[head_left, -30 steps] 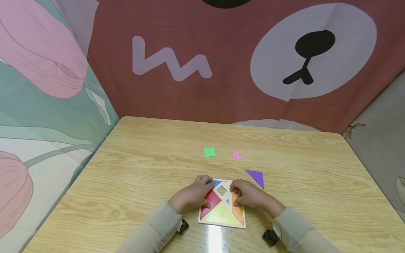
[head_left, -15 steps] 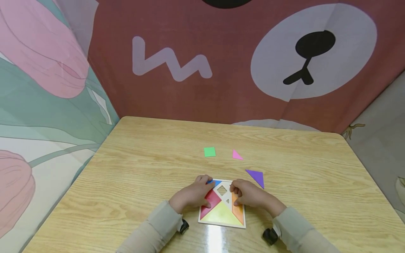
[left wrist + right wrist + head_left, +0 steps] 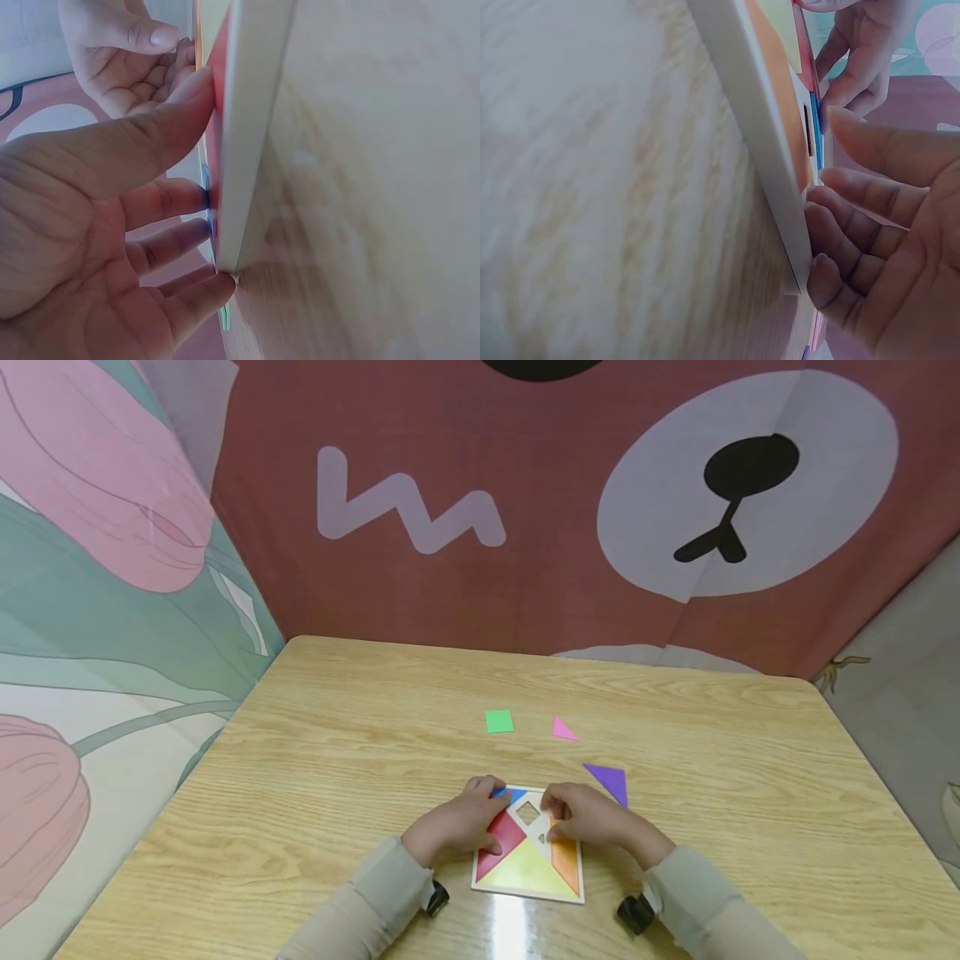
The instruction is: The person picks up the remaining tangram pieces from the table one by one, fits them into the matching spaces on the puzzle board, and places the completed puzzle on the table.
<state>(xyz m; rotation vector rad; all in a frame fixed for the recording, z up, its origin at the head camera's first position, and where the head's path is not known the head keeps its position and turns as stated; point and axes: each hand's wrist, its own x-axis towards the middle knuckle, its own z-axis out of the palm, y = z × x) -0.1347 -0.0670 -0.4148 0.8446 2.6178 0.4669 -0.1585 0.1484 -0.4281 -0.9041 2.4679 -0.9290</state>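
Note:
A tangram puzzle board (image 3: pixel 527 893) with a pale frame lies near the table's front. In it sit a red piece (image 3: pixel 504 835), a yellow triangle (image 3: pixel 528 870), an orange piece (image 3: pixel 566 860) and a blue triangle (image 3: pixel 516 794). My left hand (image 3: pixel 459 821) rests on the board's left side, thumb on the red piece, fingertips at the blue triangle and far corner. Over the right side is my right hand (image 3: pixel 588 814), its thumb (image 3: pixel 881 146) apart from the bent fingers (image 3: pixel 840 240), with nothing visible between them. A bare section with two small cut-outs shows between the hands.
Beyond the board lie a green square (image 3: pixel 498 721), a pink triangle (image 3: pixel 564 728) and a purple triangle (image 3: pixel 609 782) on the wooden table (image 3: pixel 360 710). A patterned cloth (image 3: pixel 450 593) hangs behind the table's far edge.
My right hand has shifted slightly left across the board, its thumb moving from the orange piece toward the small cut-out. My left hand stays in place on the board.

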